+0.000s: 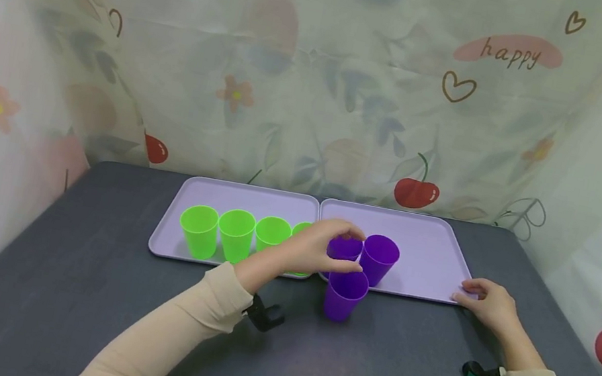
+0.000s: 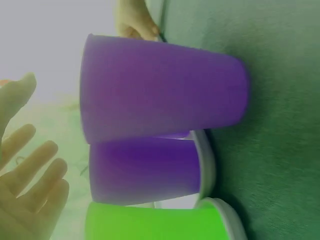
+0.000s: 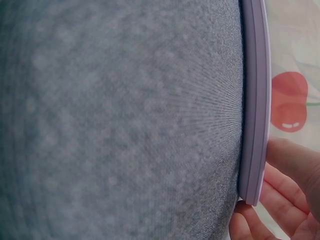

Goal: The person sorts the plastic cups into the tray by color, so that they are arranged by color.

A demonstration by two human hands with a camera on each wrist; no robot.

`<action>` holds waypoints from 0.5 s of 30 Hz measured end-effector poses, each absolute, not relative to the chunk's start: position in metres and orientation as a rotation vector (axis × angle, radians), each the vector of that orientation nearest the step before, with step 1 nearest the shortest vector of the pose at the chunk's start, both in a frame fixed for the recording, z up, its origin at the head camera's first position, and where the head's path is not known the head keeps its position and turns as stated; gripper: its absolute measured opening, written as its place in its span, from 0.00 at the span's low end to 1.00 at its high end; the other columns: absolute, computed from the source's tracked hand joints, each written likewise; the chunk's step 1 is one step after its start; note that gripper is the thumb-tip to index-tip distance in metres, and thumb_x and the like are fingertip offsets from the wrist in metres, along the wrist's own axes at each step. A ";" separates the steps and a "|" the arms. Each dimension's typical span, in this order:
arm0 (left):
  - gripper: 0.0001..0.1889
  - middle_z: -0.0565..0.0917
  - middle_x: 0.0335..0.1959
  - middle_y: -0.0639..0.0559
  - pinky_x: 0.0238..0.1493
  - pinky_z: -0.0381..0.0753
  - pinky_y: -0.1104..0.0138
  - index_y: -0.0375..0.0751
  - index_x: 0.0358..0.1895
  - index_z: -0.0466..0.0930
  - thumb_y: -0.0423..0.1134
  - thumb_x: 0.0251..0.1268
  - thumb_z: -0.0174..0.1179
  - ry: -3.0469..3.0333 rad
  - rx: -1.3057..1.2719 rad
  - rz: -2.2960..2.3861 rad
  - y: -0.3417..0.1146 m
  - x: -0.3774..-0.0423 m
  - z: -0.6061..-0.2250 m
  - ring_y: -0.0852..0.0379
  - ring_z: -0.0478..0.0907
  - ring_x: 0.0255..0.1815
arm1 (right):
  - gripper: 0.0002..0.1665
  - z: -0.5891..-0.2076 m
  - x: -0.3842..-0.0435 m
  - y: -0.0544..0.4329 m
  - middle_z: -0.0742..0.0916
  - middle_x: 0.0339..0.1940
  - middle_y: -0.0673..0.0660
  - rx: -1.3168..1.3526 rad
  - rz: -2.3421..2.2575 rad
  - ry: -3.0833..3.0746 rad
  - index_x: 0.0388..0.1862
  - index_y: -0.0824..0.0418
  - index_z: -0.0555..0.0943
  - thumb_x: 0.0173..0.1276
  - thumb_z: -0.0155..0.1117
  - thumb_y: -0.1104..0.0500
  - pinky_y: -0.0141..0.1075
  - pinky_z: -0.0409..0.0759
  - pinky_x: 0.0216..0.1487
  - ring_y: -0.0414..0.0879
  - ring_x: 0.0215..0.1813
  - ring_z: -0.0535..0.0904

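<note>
My left hand [image 1: 321, 245] hovers over the purple cups, its fingers and thumb spread apart with nothing between them. Just below it, one purple cup [image 1: 344, 300] stands upright on the dark table, in front of the right lavender tray [image 1: 428, 257]. Two more, a purple cup [image 1: 380, 260] and a partly hidden purple cup [image 1: 345, 247], stand side by side in that tray. In the left wrist view the fingers [image 2: 37, 195] are apart from the nearest purple cup [image 2: 165, 87]. My right hand [image 1: 491, 307] pinches the right tray's front right corner between thumb and fingers.
A second lavender tray [image 1: 251, 196] adjoins on the left, holding a row of several green cups [image 1: 199, 234]; the rightmost is partly behind my left hand. Dark cloth covers the table [image 1: 49, 278]. A printed curtain [image 1: 307, 82] hangs behind and at both sides.
</note>
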State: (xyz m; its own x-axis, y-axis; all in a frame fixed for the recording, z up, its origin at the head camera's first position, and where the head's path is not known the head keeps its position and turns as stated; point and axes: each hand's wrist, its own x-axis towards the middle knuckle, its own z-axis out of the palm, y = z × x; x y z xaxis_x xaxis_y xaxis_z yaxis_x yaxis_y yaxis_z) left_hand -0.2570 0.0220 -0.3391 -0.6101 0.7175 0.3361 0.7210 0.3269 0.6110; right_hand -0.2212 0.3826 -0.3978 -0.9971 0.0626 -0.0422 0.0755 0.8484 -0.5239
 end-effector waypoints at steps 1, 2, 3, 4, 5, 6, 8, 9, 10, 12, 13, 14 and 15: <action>0.25 0.80 0.53 0.42 0.60 0.72 0.58 0.34 0.54 0.75 0.42 0.53 0.67 -2.560 -1.395 -1.168 0.020 -0.255 -0.340 0.46 0.75 0.56 | 0.30 -0.398 -0.221 0.383 0.80 0.52 0.73 0.109 -0.850 2.998 0.51 0.74 0.74 0.62 0.64 0.51 0.54 0.73 0.47 0.66 0.50 0.75; 0.25 0.80 0.53 0.42 0.60 0.72 0.59 0.34 0.54 0.75 0.42 0.53 0.67 -2.563 -1.408 -1.157 0.018 -0.253 -0.340 0.47 0.76 0.56 | 0.29 -0.398 -0.221 0.383 0.80 0.51 0.73 0.105 -0.850 3.000 0.51 0.74 0.75 0.62 0.64 0.51 0.54 0.73 0.47 0.66 0.50 0.75; 0.26 0.80 0.53 0.42 0.60 0.72 0.60 0.34 0.54 0.74 0.42 0.53 0.67 -2.567 -1.420 -1.144 0.016 -0.251 -0.342 0.48 0.76 0.56 | 0.29 -0.398 -0.221 0.383 0.80 0.51 0.73 0.104 -0.850 3.000 0.51 0.74 0.75 0.62 0.64 0.51 0.54 0.73 0.47 0.66 0.50 0.75; 0.26 0.80 0.53 0.43 0.60 0.72 0.60 0.34 0.54 0.74 0.42 0.53 0.67 -2.570 -1.430 -1.131 0.015 -0.249 -0.343 0.49 0.76 0.56 | 0.29 -0.398 -0.221 0.383 0.80 0.51 0.73 0.103 -0.851 2.999 0.51 0.74 0.75 0.62 0.64 0.51 0.54 0.73 0.47 0.66 0.50 0.75; 0.26 0.80 0.53 0.43 0.60 0.72 0.61 0.34 0.54 0.74 0.42 0.53 0.67 -2.572 -1.436 -1.115 0.013 -0.248 -0.345 0.49 0.76 0.56 | 0.29 -0.398 -0.221 0.383 0.80 0.51 0.73 0.103 -0.851 2.999 0.51 0.74 0.75 0.62 0.64 0.51 0.54 0.73 0.47 0.65 0.50 0.75; 0.26 0.80 0.53 0.43 0.60 0.72 0.61 0.34 0.55 0.74 0.42 0.53 0.68 -2.569 -1.445 -1.107 0.012 -0.246 -0.346 0.50 0.76 0.55 | 0.29 -0.398 -0.221 0.383 0.81 0.51 0.73 0.103 -0.851 3.000 0.51 0.74 0.75 0.62 0.64 0.51 0.54 0.73 0.47 0.65 0.50 0.75; 0.27 0.80 0.52 0.43 0.60 0.72 0.61 0.33 0.54 0.74 0.42 0.52 0.68 -2.562 -1.455 -1.094 0.009 -0.244 -0.350 0.49 0.76 0.55 | 0.29 -0.398 -0.221 0.383 0.81 0.51 0.73 0.105 -0.852 2.999 0.51 0.74 0.75 0.62 0.64 0.51 0.54 0.73 0.47 0.65 0.50 0.75; 0.27 0.80 0.52 0.43 0.59 0.72 0.62 0.33 0.54 0.74 0.42 0.52 0.68 -2.562 -1.454 -1.080 0.007 -0.242 -0.352 0.49 0.76 0.55 | 0.29 -0.398 -0.222 0.383 0.80 0.51 0.73 0.106 -0.852 2.998 0.51 0.74 0.75 0.62 0.64 0.51 0.54 0.73 0.47 0.66 0.50 0.75; 0.27 0.80 0.52 0.43 0.59 0.72 0.62 0.34 0.55 0.74 0.42 0.52 0.68 -2.565 -1.449 -1.077 0.006 -0.241 -0.353 0.49 0.76 0.55 | 0.29 -0.398 -0.222 0.383 0.80 0.51 0.73 0.106 -0.851 2.998 0.51 0.74 0.75 0.62 0.64 0.51 0.54 0.73 0.47 0.66 0.50 0.75; 0.27 0.79 0.53 0.43 0.59 0.72 0.62 0.34 0.55 0.74 0.43 0.52 0.68 -2.560 -1.446 -1.058 0.003 -0.237 -0.355 0.49 0.76 0.55 | 0.30 -0.398 -0.222 0.383 0.80 0.51 0.73 0.106 -0.849 2.997 0.51 0.74 0.75 0.62 0.64 0.50 0.54 0.73 0.47 0.66 0.50 0.75; 0.27 0.79 0.52 0.44 0.59 0.72 0.62 0.35 0.55 0.74 0.43 0.52 0.68 -2.557 -1.442 -1.049 0.003 -0.236 -0.356 0.49 0.75 0.55 | 0.30 -0.398 -0.222 0.383 0.80 0.52 0.73 0.106 -0.847 2.997 0.51 0.74 0.75 0.62 0.64 0.50 0.54 0.73 0.47 0.66 0.50 0.75; 0.27 0.79 0.53 0.45 0.59 0.72 0.62 0.36 0.55 0.74 0.43 0.52 0.68 -2.560 -1.436 -1.047 0.002 -0.234 -0.356 0.50 0.75 0.55 | 0.30 -0.398 -0.222 0.383 0.80 0.52 0.73 0.105 -0.847 2.998 0.51 0.74 0.75 0.62 0.64 0.50 0.54 0.73 0.47 0.66 0.50 0.75; 0.27 0.79 0.52 0.45 0.59 0.72 0.62 0.36 0.55 0.74 0.44 0.52 0.68 -2.551 -1.434 -1.043 0.001 -0.232 -0.357 0.51 0.75 0.55 | 0.30 -0.398 -0.222 0.383 0.80 0.52 0.73 0.103 -0.847 3.000 0.51 0.74 0.75 0.62 0.64 0.50 0.54 0.73 0.47 0.66 0.50 0.75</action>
State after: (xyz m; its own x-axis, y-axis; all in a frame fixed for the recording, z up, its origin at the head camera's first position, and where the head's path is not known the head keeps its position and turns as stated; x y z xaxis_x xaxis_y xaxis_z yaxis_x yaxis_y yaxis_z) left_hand -0.2321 0.0011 -0.3571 -0.5736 0.7461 0.3381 0.7693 0.3489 0.5352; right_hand -0.2220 0.3829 -0.3984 -0.9976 0.0575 -0.0395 0.0697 0.8502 -0.5218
